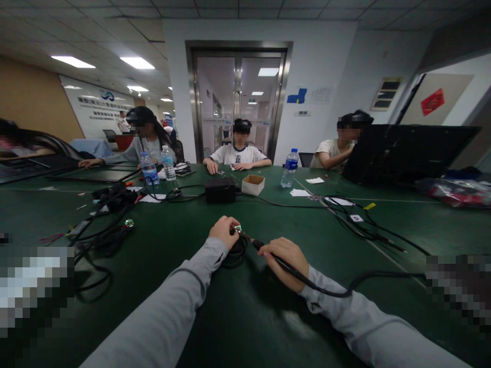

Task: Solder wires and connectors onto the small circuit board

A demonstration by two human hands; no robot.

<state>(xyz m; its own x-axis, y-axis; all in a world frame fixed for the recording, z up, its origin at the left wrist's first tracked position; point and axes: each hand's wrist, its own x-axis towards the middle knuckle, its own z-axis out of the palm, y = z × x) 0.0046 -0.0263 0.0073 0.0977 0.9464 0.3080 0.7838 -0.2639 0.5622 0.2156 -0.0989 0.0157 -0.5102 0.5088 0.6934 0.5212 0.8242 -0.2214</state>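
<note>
Near the middle of the green table [230, 317], my left hand [224, 232] pinches a small green circuit board [238, 229] by its edge. My right hand [286, 260] is closed around the handle of a soldering iron [258, 245], held like a pen. The iron's tip points left and up at the board; whether the two touch, I cannot tell. From the handle a thick black cord runs over my right wrist and off to the right. Under my left hand lies a coil of black cable [233, 254].
Beyond my hands stand a black box [221, 190] and an open white carton [253, 185]. Tangled cables [111, 225] lie at left, more cables [356, 220] at right. Water bottles [290, 168] stand farther back. Several people sit around the table; a large black monitor [406, 153] is at right.
</note>
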